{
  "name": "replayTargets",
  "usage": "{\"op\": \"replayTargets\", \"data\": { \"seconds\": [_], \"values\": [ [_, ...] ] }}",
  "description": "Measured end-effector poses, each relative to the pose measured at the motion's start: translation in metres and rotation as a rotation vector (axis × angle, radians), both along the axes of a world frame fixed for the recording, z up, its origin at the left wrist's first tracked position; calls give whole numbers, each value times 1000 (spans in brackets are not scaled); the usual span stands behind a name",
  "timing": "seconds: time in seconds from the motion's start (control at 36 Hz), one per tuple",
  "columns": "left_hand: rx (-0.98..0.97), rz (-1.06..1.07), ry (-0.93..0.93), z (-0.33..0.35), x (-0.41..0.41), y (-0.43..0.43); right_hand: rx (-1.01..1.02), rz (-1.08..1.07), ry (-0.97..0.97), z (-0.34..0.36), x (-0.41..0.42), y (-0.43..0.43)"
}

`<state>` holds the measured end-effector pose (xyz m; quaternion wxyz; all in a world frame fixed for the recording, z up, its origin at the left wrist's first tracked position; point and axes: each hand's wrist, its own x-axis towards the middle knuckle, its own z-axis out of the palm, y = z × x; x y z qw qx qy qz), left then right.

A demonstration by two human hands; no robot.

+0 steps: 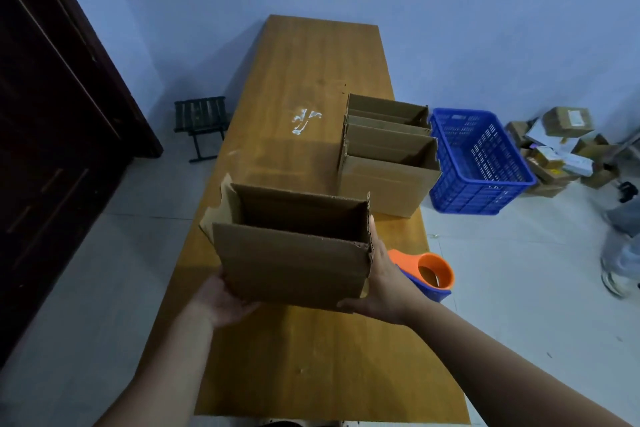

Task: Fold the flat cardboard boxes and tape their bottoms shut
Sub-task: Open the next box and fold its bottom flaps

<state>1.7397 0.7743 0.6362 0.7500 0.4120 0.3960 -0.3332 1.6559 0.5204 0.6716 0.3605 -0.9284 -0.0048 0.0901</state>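
Brown corrugated cardboard box [294,263], erected, mouth up, mid-frame over wooden table [311,357] | left grip [227,300] cradles lower-left corner, fingers hidden, closure cannot tell | right grip [382,282] flat-fingered on right wall, steadying | probably bound for the row of open brown cardboard boxes [384,163], upper right.

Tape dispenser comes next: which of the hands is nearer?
Right. The right hand is beside the tape dispenser, on the box's right side; the left hand holds its lower-left corner.
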Motion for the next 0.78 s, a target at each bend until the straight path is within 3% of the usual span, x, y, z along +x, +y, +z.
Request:
{"op": "replayTargets", "data": {
  "seconds": [0.11,0.19,0.31,0.5,0.58,0.69,0.78],
  "values": [
    [92,13,-2,-12,-12,-3,81,14,103,-15,-8,-6],
    [155,23,11,-21,-13,-5,371,-93,300,-21,-16,-6],
    [309,-104,26,-30,-10,-8,792,-428,514,-20,-17,-6],
    [640,-314,-267,-26,-23,-27,643,-612,465,-19,13,-5],
    [747,-311,-370,-19,-17,-23,712,-627,495,-17,18,-5],
    [539,-384,-434,18,-1,-19,856,-645,528,-17,14,-4],
    [514,-565,-520,52,4,-21,925,-572,509,-20,10,1]
  ]
}}
